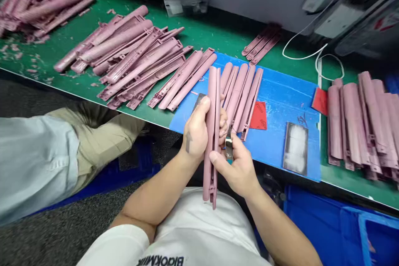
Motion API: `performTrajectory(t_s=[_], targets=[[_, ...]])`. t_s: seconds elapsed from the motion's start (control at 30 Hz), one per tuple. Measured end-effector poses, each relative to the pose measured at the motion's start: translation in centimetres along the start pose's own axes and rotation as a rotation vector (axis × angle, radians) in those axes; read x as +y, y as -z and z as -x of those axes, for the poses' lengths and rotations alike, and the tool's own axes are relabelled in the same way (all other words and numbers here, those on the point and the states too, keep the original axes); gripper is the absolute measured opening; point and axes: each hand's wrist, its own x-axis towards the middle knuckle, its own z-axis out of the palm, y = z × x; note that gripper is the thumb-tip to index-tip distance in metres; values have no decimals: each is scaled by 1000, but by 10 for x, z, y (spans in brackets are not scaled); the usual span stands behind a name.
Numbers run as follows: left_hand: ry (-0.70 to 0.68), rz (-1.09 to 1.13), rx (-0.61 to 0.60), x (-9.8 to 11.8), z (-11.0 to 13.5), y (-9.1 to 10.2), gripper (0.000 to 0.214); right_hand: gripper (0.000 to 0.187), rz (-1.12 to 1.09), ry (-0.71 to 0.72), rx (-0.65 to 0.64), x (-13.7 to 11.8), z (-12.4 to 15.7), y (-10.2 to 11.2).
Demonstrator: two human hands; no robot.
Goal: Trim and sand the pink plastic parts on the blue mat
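Note:
A long pink plastic casing [212, 104], with a lengthwise gap, stands nearly upright in front of my body. My left hand [198, 131] is wrapped round its middle; a dark flat piece [198, 102] shows behind that thumb. My right hand [235, 166] is closed on a small tool with a shiny metal part [229, 147], its exact kind unclear. The right thumb rests against the casing's lower half. Just beyond my hands, several pink casings [238, 95] lie side by side on a blue mat [277, 91].
Pink parts lie heaped [134, 54] on the green bench [218, 29] to the left, with more casings [352, 120] at right. Red sandpaper [258, 116] and a dark, white-dusted block [295, 148] are on the mat. A seated person's leg [102, 137] is left; a blue crate [321, 220] is lower right.

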Motion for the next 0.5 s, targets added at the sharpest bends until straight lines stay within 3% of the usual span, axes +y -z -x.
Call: performTrajectory(t_s=[0.3, 0.5], targets=[[-20, -24, -49, -8, -7, -4, 38, 28, 31, 6, 69, -2, 1, 5], [-123, -206, -135, -15, -3, 10, 43, 24, 23, 73, 127, 0, 0, 10]])
